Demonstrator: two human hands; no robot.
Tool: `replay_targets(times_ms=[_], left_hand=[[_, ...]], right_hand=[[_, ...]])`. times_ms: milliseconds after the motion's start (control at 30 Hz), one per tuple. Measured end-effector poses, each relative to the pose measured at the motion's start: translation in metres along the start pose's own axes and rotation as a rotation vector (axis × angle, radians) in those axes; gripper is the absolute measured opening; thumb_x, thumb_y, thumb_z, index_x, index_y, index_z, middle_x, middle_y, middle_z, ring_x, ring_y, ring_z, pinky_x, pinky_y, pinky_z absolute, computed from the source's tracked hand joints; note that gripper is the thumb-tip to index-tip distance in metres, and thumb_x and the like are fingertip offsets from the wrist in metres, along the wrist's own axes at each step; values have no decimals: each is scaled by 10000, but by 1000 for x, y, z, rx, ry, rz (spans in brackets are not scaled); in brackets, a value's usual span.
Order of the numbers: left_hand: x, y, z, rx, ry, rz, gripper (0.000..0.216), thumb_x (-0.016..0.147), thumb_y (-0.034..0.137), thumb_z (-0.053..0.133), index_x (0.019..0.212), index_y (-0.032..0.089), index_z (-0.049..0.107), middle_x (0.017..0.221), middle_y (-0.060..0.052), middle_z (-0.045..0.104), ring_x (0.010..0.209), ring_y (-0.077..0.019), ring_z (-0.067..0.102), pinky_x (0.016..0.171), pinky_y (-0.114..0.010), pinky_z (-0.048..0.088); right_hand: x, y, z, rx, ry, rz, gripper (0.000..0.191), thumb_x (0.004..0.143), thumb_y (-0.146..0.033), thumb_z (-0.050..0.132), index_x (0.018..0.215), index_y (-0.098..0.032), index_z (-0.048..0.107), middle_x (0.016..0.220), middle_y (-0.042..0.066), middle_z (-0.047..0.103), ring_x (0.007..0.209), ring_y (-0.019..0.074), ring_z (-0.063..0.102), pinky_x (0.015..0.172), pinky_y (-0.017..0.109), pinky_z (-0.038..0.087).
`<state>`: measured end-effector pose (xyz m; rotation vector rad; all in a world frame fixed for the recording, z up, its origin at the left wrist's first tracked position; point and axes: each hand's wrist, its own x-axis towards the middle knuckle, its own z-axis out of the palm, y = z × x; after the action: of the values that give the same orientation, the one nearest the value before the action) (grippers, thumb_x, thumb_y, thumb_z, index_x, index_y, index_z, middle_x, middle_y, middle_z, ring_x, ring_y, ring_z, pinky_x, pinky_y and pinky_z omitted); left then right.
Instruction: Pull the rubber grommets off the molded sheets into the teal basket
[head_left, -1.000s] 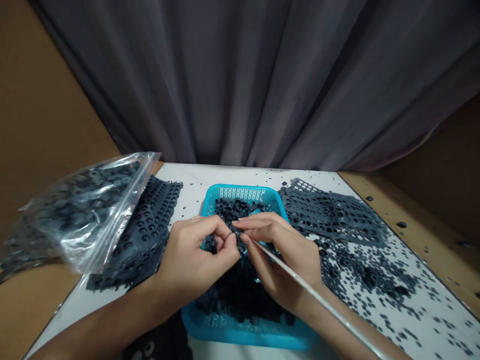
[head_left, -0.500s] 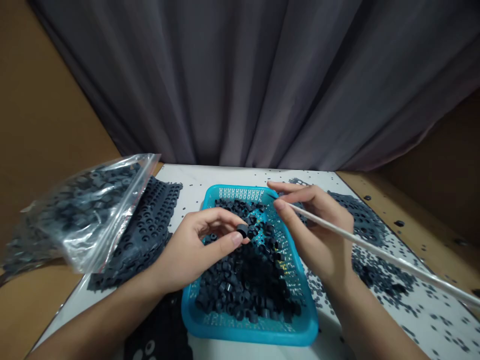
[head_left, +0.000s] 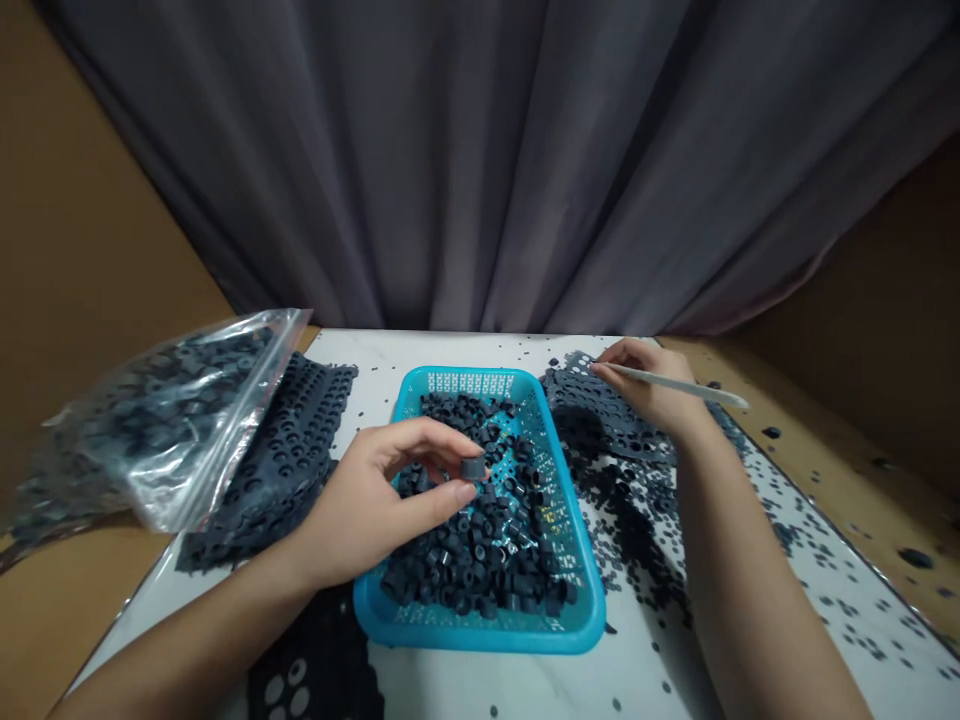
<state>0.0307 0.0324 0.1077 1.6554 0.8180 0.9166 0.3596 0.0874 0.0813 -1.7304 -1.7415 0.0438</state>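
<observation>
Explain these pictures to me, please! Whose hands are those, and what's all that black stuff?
There's no machine here, just a person. All the pictures come from one camera on their head, looking forward and down. Their left hand pinches a small black piece above a blue basket holding lots of similar pieces. Their right hand holds a thin pale stick near a dark sheet with holes. The white table also has tiny dark bits scattered on it.
</observation>
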Motion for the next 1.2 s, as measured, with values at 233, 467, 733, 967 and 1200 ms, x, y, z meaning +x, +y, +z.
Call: replay_targets(times_ms=[233,467,733,967,1200], left_hand=[[-7,12,16,140,96,17,188,712,174,721,892,212,681,806,1,728,735,-122,672,696,-215,536],[-33,31,34,374,183,84,189,688,209,743,872,221,705,763,17,734,703,-112,654,683,-201,519],[-94,39,35,445,203,151,78,720,205,713,798,200,717,710,18,734,641,-107,657,623,-182,510],[-122,-7,-10,493,275,52,126,792,278,632,819,186,714,754,-10,734,671,-140,652,646,-230,509],[-115,-57,-26,479,419,13,178,771,333,647,835,179,711,827,-38,737,721,-173,645,709,-280,510]], right_hand=[[-2,14,16,98,-185,-60,172,715,-335,622,699,-165,639,588,21,607,557,157,542,538,256,383],[-2,8,10,134,-191,-68,166,703,-318,631,707,-158,675,645,48,672,611,185,607,587,273,420],[-62,-24,-9,50,-187,-229,172,802,-329,567,784,-185,659,711,44,692,638,177,615,603,260,424],[-135,4,24,-222,-104,-224,211,831,-272,512,843,-186,705,795,100,707,760,233,613,673,306,426],[-143,6,38,-287,-90,-255,214,804,-181,521,872,-188,724,837,100,730,823,246,588,719,337,381]])
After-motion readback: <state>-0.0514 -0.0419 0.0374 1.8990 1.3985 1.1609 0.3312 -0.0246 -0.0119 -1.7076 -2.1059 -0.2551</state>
